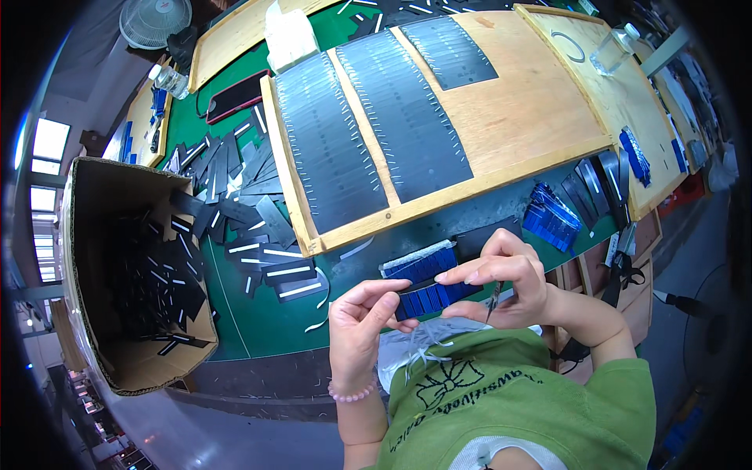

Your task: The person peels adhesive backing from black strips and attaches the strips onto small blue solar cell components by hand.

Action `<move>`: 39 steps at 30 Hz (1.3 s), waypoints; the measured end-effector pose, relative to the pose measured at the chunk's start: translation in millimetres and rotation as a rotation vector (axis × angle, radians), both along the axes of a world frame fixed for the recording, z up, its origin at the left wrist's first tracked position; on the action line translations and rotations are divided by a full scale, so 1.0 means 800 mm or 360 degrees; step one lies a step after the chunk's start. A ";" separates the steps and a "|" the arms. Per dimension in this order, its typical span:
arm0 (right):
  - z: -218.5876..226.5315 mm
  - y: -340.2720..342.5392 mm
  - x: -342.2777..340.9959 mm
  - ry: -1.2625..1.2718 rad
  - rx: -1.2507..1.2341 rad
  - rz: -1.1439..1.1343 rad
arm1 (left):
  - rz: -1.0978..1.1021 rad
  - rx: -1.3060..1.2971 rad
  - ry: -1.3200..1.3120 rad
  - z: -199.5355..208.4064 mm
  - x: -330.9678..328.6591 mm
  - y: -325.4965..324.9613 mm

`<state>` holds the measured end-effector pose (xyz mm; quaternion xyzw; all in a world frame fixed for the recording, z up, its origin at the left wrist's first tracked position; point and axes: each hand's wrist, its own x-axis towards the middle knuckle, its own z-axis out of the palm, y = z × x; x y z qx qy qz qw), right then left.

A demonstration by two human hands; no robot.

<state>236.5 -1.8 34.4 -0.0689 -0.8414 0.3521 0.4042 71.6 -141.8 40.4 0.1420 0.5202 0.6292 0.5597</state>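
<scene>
My left hand [356, 317] pinches the left end of a dark strip [421, 290] between thumb and fingers. At its other end, my right hand [509, 280] closes on the same strip with the thumb and fingers. A slim dark pointed tool [494, 301] also sticks out from the right hand; its kind is unclear. Just under the strip, close to the fingers, lies a row of shiny blue pieces [431, 303]. Beyond it on the green table [243, 329] rests another blue bundle [435, 266] with a whitish upper edge.
A wooden-framed board [517, 70] carries rows of dark strips [337, 149]. Left stands an open cardboard box [133, 364] holding dark pieces; more dark pieces [235, 180] lie beside it. Further blue bundles [552, 219], a red-edged phone [237, 98] and clear bottles [613, 51] are around.
</scene>
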 end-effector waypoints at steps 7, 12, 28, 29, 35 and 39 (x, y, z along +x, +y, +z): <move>-0.001 0.000 0.002 -0.0045 0.0017 0.0016 | -0.0010 0.0002 -0.0003 -0.001 0.001 0.002; -0.001 0.000 -0.001 0.0040 0.0004 -0.0015 | -0.0007 0.0011 -0.0002 -0.002 0.000 0.001; 0.016 -0.006 -0.008 -0.0154 0.0072 -0.0019 | -0.0022 -0.0017 0.0004 0.002 0.004 0.005; 0.015 -0.005 -0.009 -0.0152 0.0067 -0.0024 | -0.0004 -0.0024 0.0028 0.002 0.006 0.005; 0.007 -0.004 -0.012 -0.0168 0.0160 0.0025 | 0.0061 -0.0080 0.0159 0.005 0.009 0.007; 0.007 -0.006 -0.015 -0.0139 0.0200 -0.0003 | 0.0126 -0.0098 0.0273 0.007 0.014 0.008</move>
